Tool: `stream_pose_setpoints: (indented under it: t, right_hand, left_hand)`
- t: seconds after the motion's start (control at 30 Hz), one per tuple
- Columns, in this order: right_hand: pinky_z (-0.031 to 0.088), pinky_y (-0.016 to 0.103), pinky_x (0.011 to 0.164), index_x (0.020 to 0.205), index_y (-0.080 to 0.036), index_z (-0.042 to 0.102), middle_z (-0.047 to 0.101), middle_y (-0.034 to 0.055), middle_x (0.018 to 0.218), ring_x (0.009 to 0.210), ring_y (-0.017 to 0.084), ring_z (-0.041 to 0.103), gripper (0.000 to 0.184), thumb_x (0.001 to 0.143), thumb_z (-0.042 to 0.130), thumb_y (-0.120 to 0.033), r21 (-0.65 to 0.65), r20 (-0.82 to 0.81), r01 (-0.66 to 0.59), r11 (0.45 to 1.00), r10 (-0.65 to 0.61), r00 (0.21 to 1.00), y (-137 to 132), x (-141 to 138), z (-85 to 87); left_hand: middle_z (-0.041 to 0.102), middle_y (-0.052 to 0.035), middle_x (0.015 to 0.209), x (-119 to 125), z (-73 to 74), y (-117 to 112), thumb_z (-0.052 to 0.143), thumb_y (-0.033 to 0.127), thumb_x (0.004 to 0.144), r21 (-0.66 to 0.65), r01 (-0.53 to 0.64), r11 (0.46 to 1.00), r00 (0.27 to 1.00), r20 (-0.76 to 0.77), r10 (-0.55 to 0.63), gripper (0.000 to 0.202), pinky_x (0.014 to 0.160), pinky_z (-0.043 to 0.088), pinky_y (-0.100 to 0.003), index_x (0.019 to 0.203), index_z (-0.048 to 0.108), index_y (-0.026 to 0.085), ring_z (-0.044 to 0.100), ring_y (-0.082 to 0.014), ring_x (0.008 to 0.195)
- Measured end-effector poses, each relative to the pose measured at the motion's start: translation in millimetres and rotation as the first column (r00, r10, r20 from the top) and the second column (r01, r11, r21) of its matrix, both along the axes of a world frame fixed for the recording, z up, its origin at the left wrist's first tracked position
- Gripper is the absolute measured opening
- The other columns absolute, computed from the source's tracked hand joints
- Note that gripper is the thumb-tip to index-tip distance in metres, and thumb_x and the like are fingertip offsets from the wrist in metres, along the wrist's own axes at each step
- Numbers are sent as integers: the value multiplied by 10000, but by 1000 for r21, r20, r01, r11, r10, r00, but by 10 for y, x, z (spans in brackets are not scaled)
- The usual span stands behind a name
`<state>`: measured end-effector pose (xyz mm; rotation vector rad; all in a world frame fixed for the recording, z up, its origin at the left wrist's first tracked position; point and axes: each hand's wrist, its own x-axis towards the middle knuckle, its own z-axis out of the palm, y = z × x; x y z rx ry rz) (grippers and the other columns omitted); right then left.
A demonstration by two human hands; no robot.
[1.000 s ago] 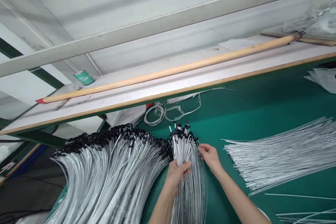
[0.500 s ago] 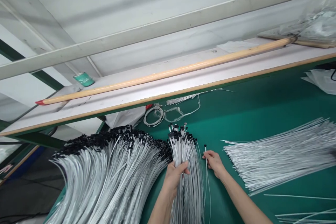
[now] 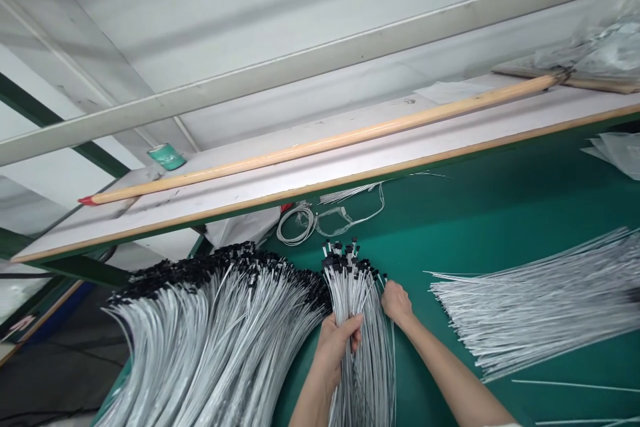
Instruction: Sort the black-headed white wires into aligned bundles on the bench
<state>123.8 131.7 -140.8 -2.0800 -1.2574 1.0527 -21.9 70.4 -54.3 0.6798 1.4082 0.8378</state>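
My left hand (image 3: 337, 347) is wrapped round part of a bundle of thin grey cables (image 3: 370, 333), thumb across the front. Small black connectors (image 3: 350, 260) cap the upper ends of the bundle. At the bundle's right edge, my right hand (image 3: 397, 302) is closed with its back to me, hiding most of the fingers. A black cable tip (image 3: 385, 276) peeks out above it and a thin strand hangs below, so it seems to pinch a cable. Left of both hands lies a far larger pile of grey cables (image 3: 215, 333) with black connector ends.
More grey strands without visible connectors (image 3: 545, 300) lie on the green table (image 3: 450, 213) at right. Behind the bundle is a coiled white cable (image 3: 296, 225). A shelf (image 3: 300, 170) overhangs the back, bearing a wooden pole (image 3: 350, 138) and a green can (image 3: 167, 156).
My right hand has moved left against the bundle's edge, bringing the cable it held apart from it. My left hand keeps its grip. The view has shifted slightly.
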Motion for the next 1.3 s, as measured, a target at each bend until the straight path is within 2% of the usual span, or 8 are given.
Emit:
stream_pose_setpoints:
  t: [0.27,0.4,0.47,0.6,0.77,1.0,1.17,1.3]
  right_hand:
    - [396,267,441,712,-200,513,561,-11,561,391,127,491,155,785,439,-314,190,-350,-38,981,104,931,-212,28,386]
    - [428,255,440,871,-182,571,611,8,691,458,120,528,288,695,571,-410,246,-664,-59,968,212,717,-243,-96,575]
    - [448,266,487,915,-174,598,641,50,796,579,156,587,374,646,621,-433,189,-710,7,982,131,692,-198,-63,529]
    - [425,286,534,761,-168,616,646,93,747,727,236,608,235,607,639,-344,42,-512,195,980,-146,846,-74,39,203]
    - [366,263,504,485,-194,521,539,21,483,622,220,578,158,466,660,-122,-43,-424,222,974,-219,879,-91,-76,-131]
    - [255,231,363,534,-176,569,433,-48,392,344,79,311,211,570,602,-381,-103,-579,188,977,-212,787,-234,-4,-151]
    - [274,249,380,579,-140,637,416,-41,380,344,88,313,345,549,590,-480,-69,-603,186,980,-190,775,-280,113,-142]
    - [293,265,426,465,-178,582,387,-30,386,387,124,367,282,578,559,-435,57,-526,216,975,-155,836,-329,147,-101]
  left_hand:
    - [649,-26,665,107,51,9,785,310,485,-28,-16,999,1000,-11,16,375,404,323,-224,775,635,126,421,-57,370]
    - [630,-28,578,125,114,10,777,238,488,36,79,996,996,36,-81,274,415,316,-217,686,634,113,456,-87,437]
    - [590,-11,494,79,141,7,759,234,511,41,61,997,998,21,-62,215,428,313,-215,615,609,122,448,-92,438]
    - [521,23,449,-38,174,-11,737,284,552,29,9,1000,1000,18,-9,237,477,340,-224,518,546,147,432,-89,440]
    - [490,25,446,-61,179,-34,737,340,558,31,36,999,999,6,-36,314,533,367,-242,457,505,153,457,-109,480]
    - [498,33,423,-53,178,-30,720,287,595,31,18,999,997,78,-20,242,526,375,-236,521,532,153,442,-96,448]
    - [525,37,436,-19,127,-23,737,275,574,-16,-6,1000,996,92,8,233,501,386,-237,672,569,146,463,-102,440]
    - [524,39,431,-3,97,-27,744,269,559,-15,-14,1000,995,96,16,239,477,379,-227,645,558,145,449,-90,422]
